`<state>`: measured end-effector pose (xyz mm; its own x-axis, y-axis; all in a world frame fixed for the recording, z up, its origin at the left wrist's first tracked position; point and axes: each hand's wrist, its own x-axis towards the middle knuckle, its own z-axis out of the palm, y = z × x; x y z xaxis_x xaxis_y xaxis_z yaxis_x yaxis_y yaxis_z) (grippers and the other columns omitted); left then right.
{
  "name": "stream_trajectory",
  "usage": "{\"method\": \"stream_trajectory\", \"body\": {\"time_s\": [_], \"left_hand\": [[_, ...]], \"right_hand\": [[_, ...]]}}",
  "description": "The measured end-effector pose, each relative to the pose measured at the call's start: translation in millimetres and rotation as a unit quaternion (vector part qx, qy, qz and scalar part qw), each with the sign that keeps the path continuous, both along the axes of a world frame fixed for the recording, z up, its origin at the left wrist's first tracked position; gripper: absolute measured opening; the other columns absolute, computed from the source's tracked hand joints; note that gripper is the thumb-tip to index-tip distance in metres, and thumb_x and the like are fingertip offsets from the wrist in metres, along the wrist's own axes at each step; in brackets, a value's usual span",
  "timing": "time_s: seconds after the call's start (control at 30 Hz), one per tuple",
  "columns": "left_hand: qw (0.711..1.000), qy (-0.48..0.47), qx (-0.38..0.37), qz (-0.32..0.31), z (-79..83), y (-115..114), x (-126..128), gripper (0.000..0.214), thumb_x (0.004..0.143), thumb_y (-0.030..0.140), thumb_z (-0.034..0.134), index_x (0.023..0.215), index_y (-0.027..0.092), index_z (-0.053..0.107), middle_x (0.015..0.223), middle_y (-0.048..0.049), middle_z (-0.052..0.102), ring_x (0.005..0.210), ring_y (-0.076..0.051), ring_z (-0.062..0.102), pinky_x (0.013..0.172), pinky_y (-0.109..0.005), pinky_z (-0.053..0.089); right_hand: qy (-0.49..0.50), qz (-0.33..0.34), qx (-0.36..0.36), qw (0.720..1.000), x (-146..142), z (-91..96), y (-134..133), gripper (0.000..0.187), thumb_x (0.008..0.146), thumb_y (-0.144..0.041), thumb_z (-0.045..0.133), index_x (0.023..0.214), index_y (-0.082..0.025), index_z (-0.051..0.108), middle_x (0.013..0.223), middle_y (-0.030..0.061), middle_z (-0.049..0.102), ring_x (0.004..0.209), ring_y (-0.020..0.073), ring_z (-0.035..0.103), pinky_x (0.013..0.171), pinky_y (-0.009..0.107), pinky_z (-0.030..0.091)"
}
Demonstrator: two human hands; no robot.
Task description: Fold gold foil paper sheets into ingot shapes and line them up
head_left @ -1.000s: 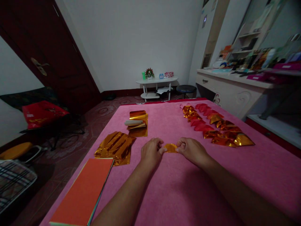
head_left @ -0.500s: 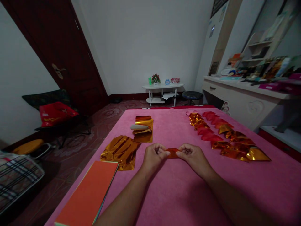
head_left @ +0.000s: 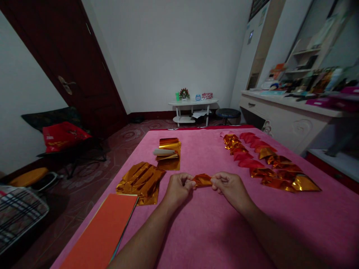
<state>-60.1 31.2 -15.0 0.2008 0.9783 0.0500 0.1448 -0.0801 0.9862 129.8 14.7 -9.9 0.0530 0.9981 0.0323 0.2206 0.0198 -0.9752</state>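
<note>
Between my hands is a small folded piece of shiny orange-gold foil paper (head_left: 203, 180), held just over the pink cloth (head_left: 213, 224). My left hand (head_left: 181, 186) pinches its left end between thumb and fingers. At the opposite end, my right hand (head_left: 228, 185) is closed in a pinch on the same foil paper. Left of my hands lies a stack of creased gold foil sheets (head_left: 141, 182). Behind that stack is a second pile of gold foil (head_left: 168, 164) with a greyish roll (head_left: 164, 152) on it.
Rows of folded gold and red foil pieces (head_left: 276, 173) lie on the right. A stack of orange paper (head_left: 102, 231) is at the near left. Beyond the cloth stand a white side table (head_left: 193, 102) and a dark stool (head_left: 227, 113); a dresser (head_left: 283, 108) is to the right.
My hands have drawn slightly apart, the left one shifting left. More of the foil paper now shows between them, its top edge raised to a peak. The view has shifted slightly.
</note>
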Motion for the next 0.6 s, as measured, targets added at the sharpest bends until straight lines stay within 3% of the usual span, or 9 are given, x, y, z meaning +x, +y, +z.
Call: {"method": "stream_trajectory", "body": {"time_s": [0.17,0.43,0.6], "left_hand": [[0.996,0.06,0.056,0.032,-6.0,1.7,0.1,0.026,0.075,0.033,0.062,0.059,0.013,0.057,0.051,0.0032,0.047,0.047,-0.007,0.038,0.046,-0.019,0.028],[0.997,0.015,0.068,-0.041,-1.1,-7.7,9.0,0.025,0.079,0.033,0.06,0.068,0.011,0.063,0.058,0.0016,0.052,0.054,-0.008,0.043,0.051,-0.02,0.031],[0.994,0.08,0.081,-0.004,-1.8,-10.9,14.4,0.038,0.079,0.043,0.059,0.056,0.014,0.054,0.052,0.0045,0.041,0.051,-0.007,0.036,0.049,-0.019,0.026]], "right_hand": [[-0.044,0.025,0.033,0.998,-1.0,0.8,-3.8,0.017,0.075,-0.031,0.057,0.066,-0.016,0.06,0.057,0.0005,0.058,0.053,0.0127,0.051,0.052,0.024,0.04],[-0.057,0.085,0.089,0.991,-9.5,1.5,-8.2,0.029,0.084,-0.038,0.052,0.064,-0.017,0.054,0.057,-0.0028,0.049,0.055,0.0111,0.047,0.052,0.023,0.036],[-0.082,0.046,0.081,0.992,-13.6,1.3,-14.1,0.036,0.087,-0.04,0.049,0.06,-0.017,0.052,0.051,-0.0049,0.041,0.05,0.0094,0.041,0.048,0.022,0.03]]}}
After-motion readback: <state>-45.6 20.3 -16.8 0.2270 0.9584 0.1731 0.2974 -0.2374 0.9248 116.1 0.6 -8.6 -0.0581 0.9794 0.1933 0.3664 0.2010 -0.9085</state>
